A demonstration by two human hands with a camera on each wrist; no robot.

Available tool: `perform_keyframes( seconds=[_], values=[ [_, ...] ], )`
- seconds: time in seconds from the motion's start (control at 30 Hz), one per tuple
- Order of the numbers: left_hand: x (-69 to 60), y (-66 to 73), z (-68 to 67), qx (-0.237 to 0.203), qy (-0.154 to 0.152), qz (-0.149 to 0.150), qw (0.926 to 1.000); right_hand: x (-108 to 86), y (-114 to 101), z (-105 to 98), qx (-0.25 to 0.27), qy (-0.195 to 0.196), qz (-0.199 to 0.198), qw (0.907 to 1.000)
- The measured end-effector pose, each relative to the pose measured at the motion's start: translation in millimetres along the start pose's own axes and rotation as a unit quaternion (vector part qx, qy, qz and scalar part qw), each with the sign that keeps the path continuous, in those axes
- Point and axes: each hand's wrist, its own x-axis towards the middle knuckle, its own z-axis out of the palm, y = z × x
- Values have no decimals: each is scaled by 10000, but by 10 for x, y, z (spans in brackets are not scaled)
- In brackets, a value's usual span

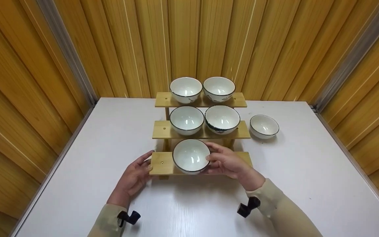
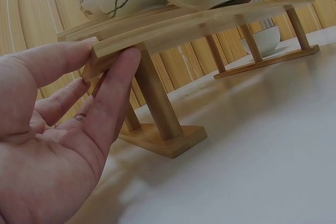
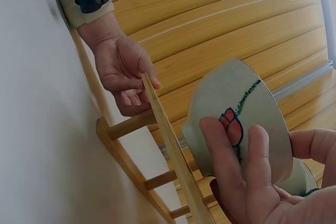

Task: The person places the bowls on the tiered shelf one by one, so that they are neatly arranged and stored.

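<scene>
My right hand point(image 1: 224, 161) grips a white bowl point(image 1: 191, 154) with a dark rim, its thumb at the rim and fingers along the side. This bowl is at the lowest step of a three-step wooden rack point(image 1: 162, 163); the right wrist view shows a red flower bud painted on its outside. With thumb and fingers, my left hand point(image 1: 137, 176) pinches the left end of that lowest board, seen close in the left wrist view. On the middle step sit two bowls, a left bowl point(image 1: 187, 120) and a right bowl point(image 1: 222, 118).
The top step carries two more bowls, one left point(image 1: 186, 89) and one right point(image 1: 219, 88). Another bowl point(image 1: 264, 126) stands on the white table point(image 1: 308, 184), right of the rack. Wood-patterned walls point(image 1: 196, 42) enclose the back and sides.
</scene>
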Motion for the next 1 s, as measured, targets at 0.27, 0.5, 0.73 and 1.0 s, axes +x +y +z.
perform_keyframes(
  seconds=[0.27,0.5,0.73,1.0],
  values=[
    [-19,31,22,-102,-48,-97,9999,66,38,39,169,-48,27,9998],
    [-11,27,13,-125,7,-109,9999,80,57,41,159,-14,38,9999],
    [-9,24,4,-74,-89,-63,9999,77,67,26,111,-58,60,9999],
    [-13,30,9,-98,-83,-87,9999,25,58,-29,178,-250,55,9995]
  ],
)
